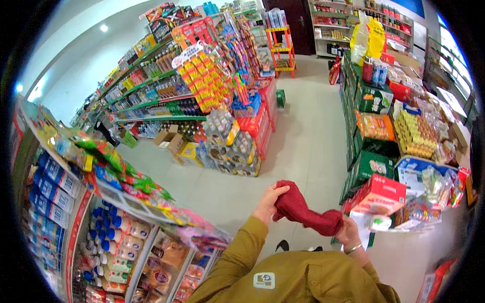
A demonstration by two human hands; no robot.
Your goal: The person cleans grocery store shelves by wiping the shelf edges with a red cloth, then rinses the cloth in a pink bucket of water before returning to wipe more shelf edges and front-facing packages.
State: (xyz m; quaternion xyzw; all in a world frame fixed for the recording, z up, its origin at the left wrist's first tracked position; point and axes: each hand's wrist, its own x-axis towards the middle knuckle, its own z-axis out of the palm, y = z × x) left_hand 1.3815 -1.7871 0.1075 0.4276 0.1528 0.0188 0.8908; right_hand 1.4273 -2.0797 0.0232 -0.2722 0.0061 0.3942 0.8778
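Observation:
A dark red cloth [303, 214] is stretched between my two hands in front of my body, above the tiled floor. My left hand [269, 200] pinches its upper left end, thumb lying on top. At the lower right end, my right hand [346, 231] grips the fabric, its fingers partly hidden behind the cloth. The middle of the cloth is bunched and sags slightly. Close to my right hand stands a red and white carton [379, 195] with a handle slot.
To my left is a shelf unit of blue-capped bottles [121, 223] and packets. Shrink-wrapped drink packs [231, 146] stand by red cartons [261, 117] ahead. On the right, green cartons [375, 164] and egg trays [415, 132] line the tiled aisle [303, 125].

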